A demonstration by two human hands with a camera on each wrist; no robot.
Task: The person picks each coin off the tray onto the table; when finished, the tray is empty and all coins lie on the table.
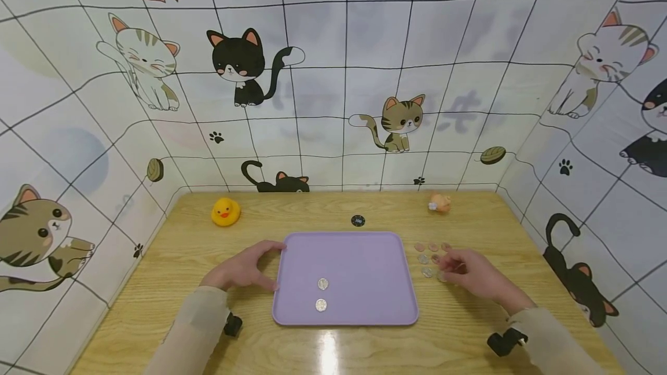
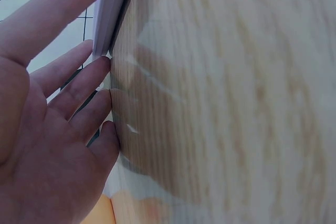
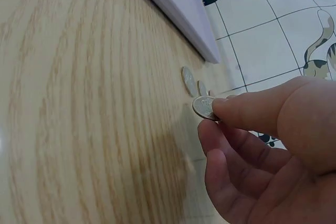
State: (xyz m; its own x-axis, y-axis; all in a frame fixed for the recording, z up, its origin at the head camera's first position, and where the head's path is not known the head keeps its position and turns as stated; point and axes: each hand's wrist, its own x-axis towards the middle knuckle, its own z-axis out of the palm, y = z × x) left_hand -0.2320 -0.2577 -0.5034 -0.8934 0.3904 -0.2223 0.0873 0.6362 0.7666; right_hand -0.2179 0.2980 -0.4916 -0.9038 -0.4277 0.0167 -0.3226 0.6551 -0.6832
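Observation:
My right hand [image 1: 475,274] is just right of the lilac tray [image 1: 365,276]. Between thumb and fingertips it pinches a silver coin [image 3: 202,107], held tilted in the right wrist view. Several loose coins lie on the table beside that hand, among them a copper coin [image 1: 419,246] and a silver coin [image 1: 427,272]. Inside the tray are two silver coins, an upper coin [image 1: 323,284] and a lower coin [image 1: 321,305]. At the tray's left edge, my left hand [image 1: 244,267] has its thumb and index finger spread against the rim; its other fingers extend loosely in the left wrist view.
On the wooden table [image 1: 333,343], a yellow rubber duck [image 1: 226,212] sits at the back left. A black chip [image 1: 358,221] marked 100 lies behind the tray. The back right holds a small orange-pink toy [image 1: 440,202]. Cat-print walls [image 1: 323,91] enclose the back and sides.

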